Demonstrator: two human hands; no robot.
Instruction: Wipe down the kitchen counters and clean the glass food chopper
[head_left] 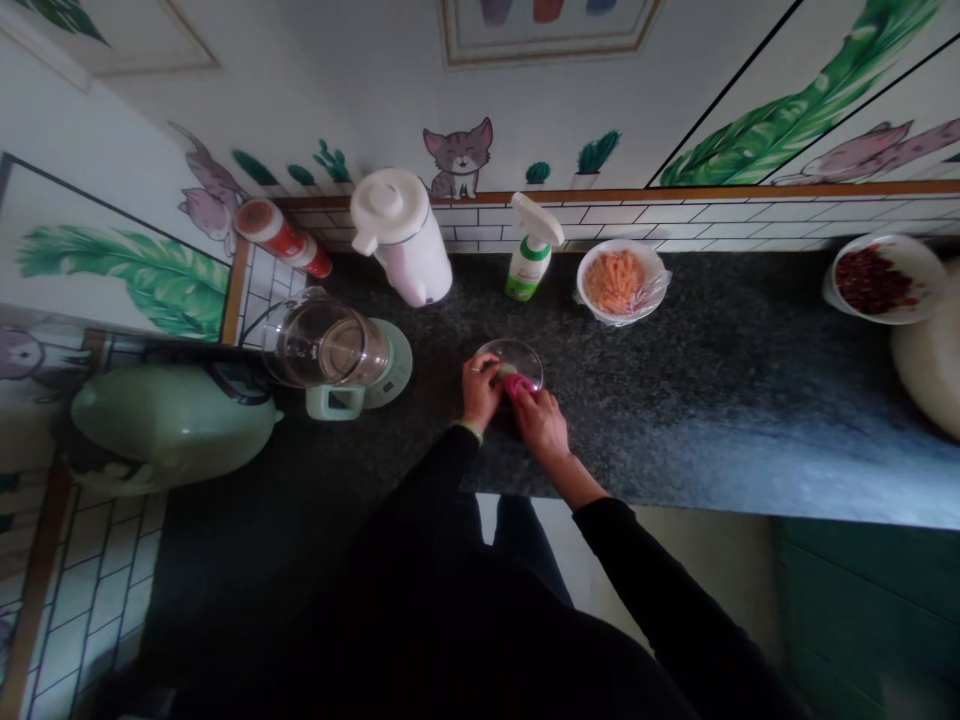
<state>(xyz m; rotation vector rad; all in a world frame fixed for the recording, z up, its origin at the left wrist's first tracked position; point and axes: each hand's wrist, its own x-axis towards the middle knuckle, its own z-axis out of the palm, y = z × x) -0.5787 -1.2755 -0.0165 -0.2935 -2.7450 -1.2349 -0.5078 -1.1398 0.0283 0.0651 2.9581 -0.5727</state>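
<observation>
A clear glass bowl (pixel 534 356) sits on the dark countertop in front of me. Both hands meet over its near side. My left hand (pixel 481 390), a ring on one finger, is closed on a small pale green piece (pixel 506 371). My right hand (pixel 543 426) grips a small bright pink object (pixel 516 384), pressed close against the green piece. What kind of thing either one is I cannot make out at this size. The fingers partly cover both objects and the bowl's near rim.
Behind the bowl stand a green-and-white spray bottle (pixel 529 265), a white kettle (pixel 409 240) and a bowl of shredded orange food (pixel 619 282). Left are a glass jug on a mint base (pixel 394 365) and a green appliance (pixel 180 420). A bowl of dark red pieces (pixel 874 282) stands far right.
</observation>
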